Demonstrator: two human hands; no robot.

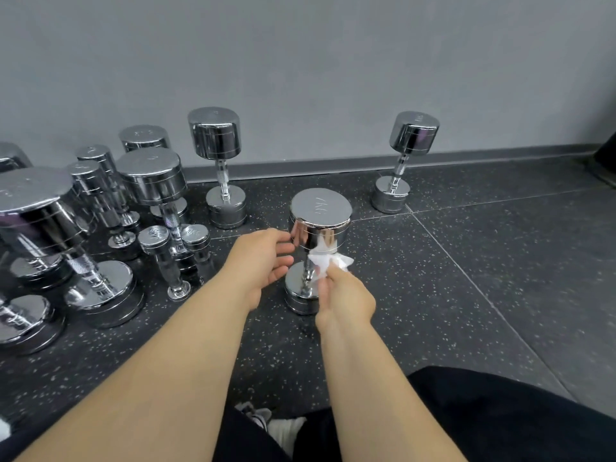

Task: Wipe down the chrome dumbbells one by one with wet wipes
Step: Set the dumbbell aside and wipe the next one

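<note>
Dumbbell (pixel 320 225) in the middle stands on end on the speckled floor (pixel 466 278). The right hand (pixel 343 295) pinches a white wipe (pixel 328 261) against its handle. The left hand (pixel 263 258), fingers loosely spread, touches the side of its upper head. A cluster of dumbbells (pixel 150 181) crowds the left, and a lone dumbbell (pixel 403 161) stands far right by the wall (pixel 300 61).
</note>
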